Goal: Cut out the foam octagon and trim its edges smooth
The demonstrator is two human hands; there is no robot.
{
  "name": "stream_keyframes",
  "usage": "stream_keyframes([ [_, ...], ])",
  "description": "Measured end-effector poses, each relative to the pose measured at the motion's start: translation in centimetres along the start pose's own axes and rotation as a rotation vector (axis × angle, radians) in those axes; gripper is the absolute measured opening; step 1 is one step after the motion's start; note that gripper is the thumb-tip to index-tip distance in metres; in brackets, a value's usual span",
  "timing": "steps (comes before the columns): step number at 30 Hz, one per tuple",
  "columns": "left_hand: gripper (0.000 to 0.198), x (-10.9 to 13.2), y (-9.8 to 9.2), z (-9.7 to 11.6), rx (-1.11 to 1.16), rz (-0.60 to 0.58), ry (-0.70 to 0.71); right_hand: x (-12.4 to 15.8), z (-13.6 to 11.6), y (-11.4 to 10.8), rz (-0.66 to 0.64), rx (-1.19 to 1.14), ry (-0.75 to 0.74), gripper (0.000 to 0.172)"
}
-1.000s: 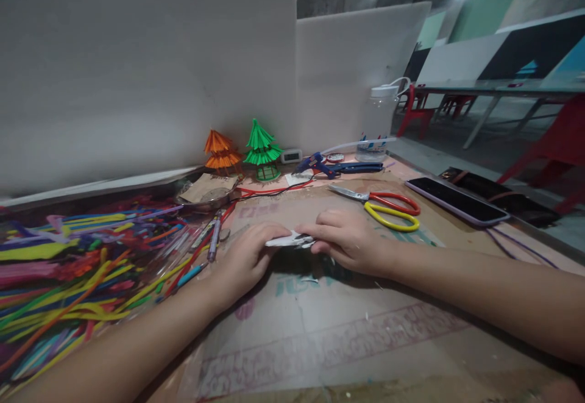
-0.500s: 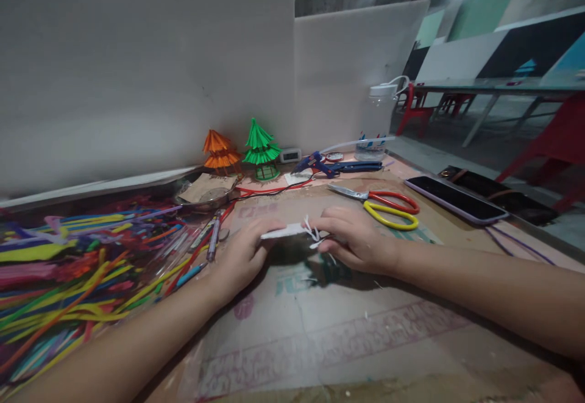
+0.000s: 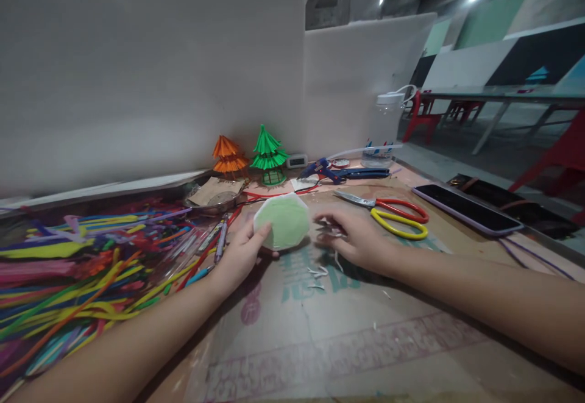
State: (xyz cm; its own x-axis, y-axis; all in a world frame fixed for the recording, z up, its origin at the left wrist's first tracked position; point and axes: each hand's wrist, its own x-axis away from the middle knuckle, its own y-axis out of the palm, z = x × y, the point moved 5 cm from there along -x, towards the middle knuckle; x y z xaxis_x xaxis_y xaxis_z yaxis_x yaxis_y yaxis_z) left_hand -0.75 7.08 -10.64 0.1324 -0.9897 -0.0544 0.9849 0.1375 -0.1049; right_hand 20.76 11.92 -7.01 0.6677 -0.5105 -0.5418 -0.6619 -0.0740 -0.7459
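My left hand (image 3: 247,247) is closed on the edge of a pale green, many-sided disc (image 3: 283,223) with a white rim, its thumb across the near face. The disc is tilted up above the work surface, its green side towards me. To its right, my right hand (image 3: 350,238) has its fingers curled but apart, touching neither disc nor scissors. Small white strips (image 3: 317,273) lie on the surface below and between the hands. Scissors (image 3: 388,211) with one red and one yellow handle rest just beyond my right hand.
Many coloured pipe cleaners (image 3: 77,281) fill the left side. Orange (image 3: 228,158) and green (image 3: 269,154) tree-shaped models stand at the back, beside a blue glue gun (image 3: 322,170). A water bottle (image 3: 384,128) and a phone (image 3: 466,209) are at the right.
The disc has turned from nearly edge-on to show its green face. My right hand has let go of the white strips, which now lie on the surface. The view has shifted slightly.
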Motion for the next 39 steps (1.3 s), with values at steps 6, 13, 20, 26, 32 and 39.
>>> stream_keyframes([
  [6,0.051,0.0,0.5,-0.1,-0.094,-0.071,0.095,-0.3,1.3,0.4,0.011,-0.154,0.093,0.021],
  [13,0.039,1.0,0.3,0.3,-0.378,-0.039,0.244,0.1,0.8,0.7,-0.049,-0.097,0.011,0.017],
  [20,0.031,1.2,0.1,1.0,-0.514,-0.007,0.397,0.1,0.8,-0.8,0.053,-0.123,0.021,0.035],
  [26,0.034,0.7,-0.1,0.5,-0.498,-0.002,0.344,-0.1,0.9,-0.3,0.042,-0.074,0.024,0.033],
  [32,0.032,0.6,0.1,0.5,-0.491,-0.016,0.334,-0.1,0.6,-0.5,0.036,-0.101,-0.056,0.045],
  [39,0.023,1.1,0.1,1.2,-0.617,0.007,0.489,0.5,-0.9,-1.5,0.097,0.007,-0.215,0.048],
])
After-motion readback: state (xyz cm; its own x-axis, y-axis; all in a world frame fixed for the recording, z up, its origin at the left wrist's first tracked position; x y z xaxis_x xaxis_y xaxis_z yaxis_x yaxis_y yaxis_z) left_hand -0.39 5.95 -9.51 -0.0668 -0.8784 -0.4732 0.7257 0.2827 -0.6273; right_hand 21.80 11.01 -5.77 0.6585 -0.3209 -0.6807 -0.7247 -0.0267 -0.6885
